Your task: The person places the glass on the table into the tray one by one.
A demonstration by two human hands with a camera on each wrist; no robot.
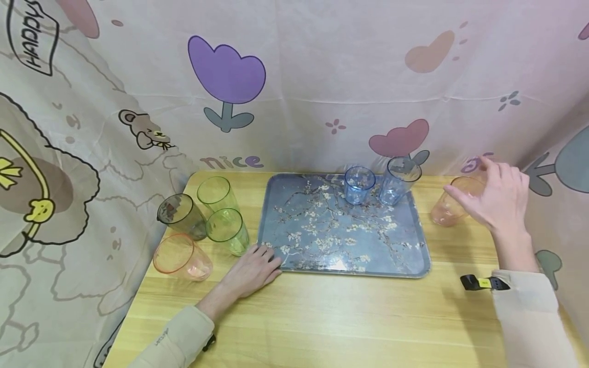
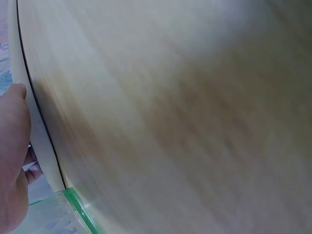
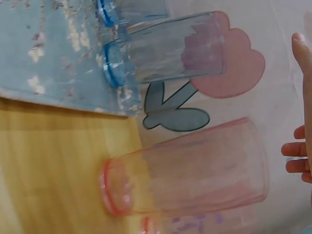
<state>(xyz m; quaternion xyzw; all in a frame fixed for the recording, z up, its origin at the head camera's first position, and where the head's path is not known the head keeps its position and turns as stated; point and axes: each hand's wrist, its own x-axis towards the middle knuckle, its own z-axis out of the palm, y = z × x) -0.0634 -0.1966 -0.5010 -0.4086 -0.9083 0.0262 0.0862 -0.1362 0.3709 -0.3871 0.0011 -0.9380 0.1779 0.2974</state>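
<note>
My right hand (image 1: pixel 503 199) reaches over a clear pink glass (image 1: pixel 443 213) at the table's right, its thumb and fingers spread apart. The right wrist view shows a gap between that hand (image 3: pixel 303 97) and the upright pink glass (image 3: pixel 204 168). A blue-grey tray (image 1: pixel 317 245) with a blossom print lies mid-table. On its back right part stand a short blue glass (image 1: pixel 359 191) and a taller blue one (image 1: pixel 398 179). My left hand (image 1: pixel 255 271) rests palm down at the tray's front left corner, close to a green glass (image 1: pixel 230 236), and holds nothing.
Left of the tray stand another green glass (image 1: pixel 216 197), a grey glass (image 1: pixel 186 220) with a spout and an orange-rimmed glass (image 1: pixel 184 260). A second pink-red base (image 3: pixel 148 225) shows beyond the pink glass. A printed cloth (image 1: pixel 303 122) hangs behind the wooden table (image 1: pixel 349 317).
</note>
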